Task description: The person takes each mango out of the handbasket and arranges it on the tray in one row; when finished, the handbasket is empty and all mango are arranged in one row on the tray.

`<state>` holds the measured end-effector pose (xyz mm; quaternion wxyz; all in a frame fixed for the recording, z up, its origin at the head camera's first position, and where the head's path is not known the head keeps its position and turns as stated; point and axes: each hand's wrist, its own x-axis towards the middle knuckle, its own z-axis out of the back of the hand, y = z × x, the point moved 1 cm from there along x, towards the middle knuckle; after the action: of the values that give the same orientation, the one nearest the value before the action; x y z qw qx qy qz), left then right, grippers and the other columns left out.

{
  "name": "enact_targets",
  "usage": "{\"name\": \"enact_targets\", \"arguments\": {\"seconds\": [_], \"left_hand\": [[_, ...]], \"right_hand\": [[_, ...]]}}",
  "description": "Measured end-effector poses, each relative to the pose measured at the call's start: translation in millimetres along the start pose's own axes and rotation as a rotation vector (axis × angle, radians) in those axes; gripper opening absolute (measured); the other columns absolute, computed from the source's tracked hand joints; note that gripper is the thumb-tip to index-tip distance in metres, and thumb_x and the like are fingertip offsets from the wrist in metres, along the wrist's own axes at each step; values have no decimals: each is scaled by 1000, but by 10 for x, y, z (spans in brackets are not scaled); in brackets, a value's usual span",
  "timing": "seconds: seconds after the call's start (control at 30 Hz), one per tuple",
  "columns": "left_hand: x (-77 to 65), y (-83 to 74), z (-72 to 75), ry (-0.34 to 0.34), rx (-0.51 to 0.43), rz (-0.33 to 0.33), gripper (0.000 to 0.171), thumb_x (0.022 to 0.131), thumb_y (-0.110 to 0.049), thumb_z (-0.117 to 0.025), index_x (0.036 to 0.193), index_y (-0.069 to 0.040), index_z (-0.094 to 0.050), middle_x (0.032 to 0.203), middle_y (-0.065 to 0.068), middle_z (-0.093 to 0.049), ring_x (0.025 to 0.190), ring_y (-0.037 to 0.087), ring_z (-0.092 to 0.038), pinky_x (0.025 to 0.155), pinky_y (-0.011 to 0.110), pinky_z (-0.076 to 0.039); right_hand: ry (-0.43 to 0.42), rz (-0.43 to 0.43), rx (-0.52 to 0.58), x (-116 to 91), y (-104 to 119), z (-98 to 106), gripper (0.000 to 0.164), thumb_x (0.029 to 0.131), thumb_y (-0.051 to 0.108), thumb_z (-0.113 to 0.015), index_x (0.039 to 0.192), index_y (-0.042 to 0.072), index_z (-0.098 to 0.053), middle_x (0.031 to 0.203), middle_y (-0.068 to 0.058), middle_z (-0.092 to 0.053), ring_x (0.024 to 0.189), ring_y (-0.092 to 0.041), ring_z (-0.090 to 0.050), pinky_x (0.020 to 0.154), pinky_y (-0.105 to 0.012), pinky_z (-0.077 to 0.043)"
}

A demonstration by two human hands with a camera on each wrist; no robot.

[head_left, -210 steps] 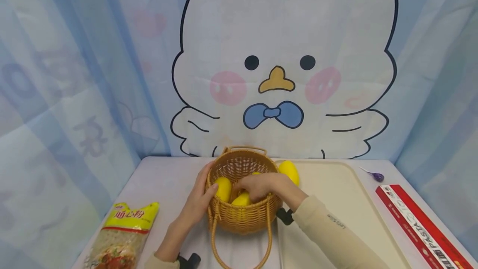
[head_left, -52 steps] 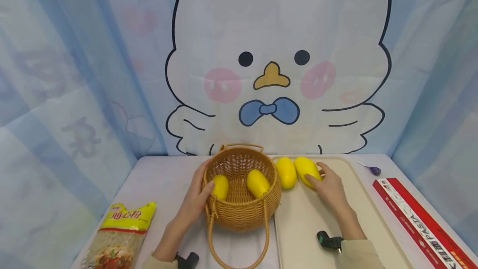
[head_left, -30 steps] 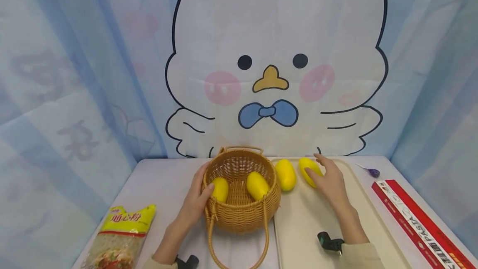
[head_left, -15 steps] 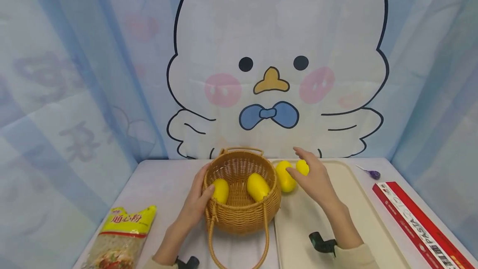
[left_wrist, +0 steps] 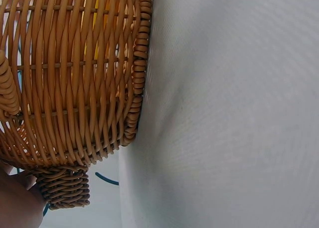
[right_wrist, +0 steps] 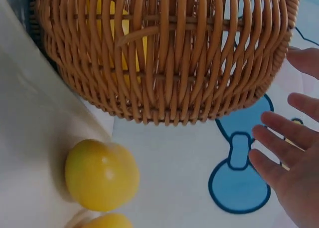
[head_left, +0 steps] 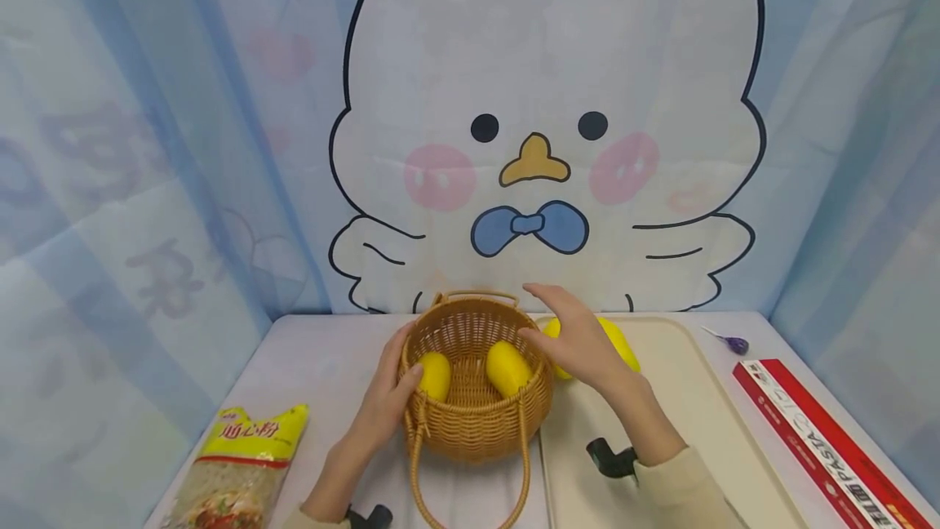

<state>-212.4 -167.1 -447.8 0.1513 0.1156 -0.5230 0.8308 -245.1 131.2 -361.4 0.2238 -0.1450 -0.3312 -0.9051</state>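
Empty right hand back at the basket: two fruits within, two on the tray

Head view, with both wrist views. The right hand (head_left: 576,341), which about a second ago was at the outer fruit on the cream tray (head_left: 676,366), has come leftward and now hangs at the right rim of the wicker basket (head_left: 477,435). Its fingers are extended, the thumb stands apart, and nothing is held; whether the thumb touches the rim cannot be told. The left hand (head_left: 385,394) is unchanged, gripping the basket's left side with the thumb over the rim.

Inside the basket, the left yellow mango-like fruit (head_left: 436,378) and the right yellow mango-like fruit (head_left: 507,367) lie as they did, well apart against opposite walls. On the tray, the inner tray fruit (head_left: 552,327) and the outer tray fruit (head_left: 620,343) are partly hidden behind the right hand; the right-wrist view shows them near each other, beside the basket.

Seven seconds ago only one fruit showed on the tray. The present count, two and two, suggests that the transfer stands about half done, the latest fruit released and the right hand free. The pasta box (head_left: 822,447), lollipop (head_left: 737,345) and macaroni bag (head_left: 246,464) lie untouched.
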Motion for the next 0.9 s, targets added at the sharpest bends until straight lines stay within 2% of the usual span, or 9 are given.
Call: {"name": "enact_targets", "arguments": {"seconds": [0.2, 0.4, 0.53, 0.7, 0.9], "left_hand": [[-6, 3, 5, 2, -6, -1, 62, 102, -26, -47, 157, -34, -21, 165, 0, -22, 152, 31, -25, 120, 64, -21], [-3, 2, 4, 4, -9, 5, 61, 103, -26, -47, 156, -37, -21, 165, 0, -22, 152, 31, -24, 120, 63, -20], [-3, -2, -2, 7, -11, 9, 60, 103, -29, -47, 157, -34, -21, 165, 0, -21, 152, 31, -23, 120, 63, -20], [-6, -9, -4, 7, -10, 9, 60, 103, -29, -47, 157, -34, -21, 165, 0, -21, 152, 31, -24, 120, 63, -20], [-3, -14, -1, 6, -12, 8, 60, 103, -27, -47, 157, -33, -22, 165, 1, -21, 152, 31, -24, 120, 63, -20]], "right_hand": [[77, 87, -62, 102, 146, -92, 60, 89, 34, -73, 143, 20, -53, 140, -3, -58, 130, -26, -55, 104, -50, -50], [194, 111, -115, 170, 242, -191, 63, 90, 35, -72, 147, 22, -49, 145, -3, -54, 131, -26, -54, 104, -49, -50], [271, 114, -125, 209, 271, -272, 62, 89, 33, -73, 146, 23, -50, 149, -3, -51, 134, -25, -53, 105, -47, -50], [369, 91, -161, 235, 327, -362, 62, 88, 31, -73, 146, 22, -51, 146, -2, -54, 130, -23, -55, 103, -44, -52], [452, 71, -255, 272, 380, -422, 62, 89, 36, -72, 146, 24, -50, 149, -6, -51, 132, -28, -54, 104, -50, -50]]}}
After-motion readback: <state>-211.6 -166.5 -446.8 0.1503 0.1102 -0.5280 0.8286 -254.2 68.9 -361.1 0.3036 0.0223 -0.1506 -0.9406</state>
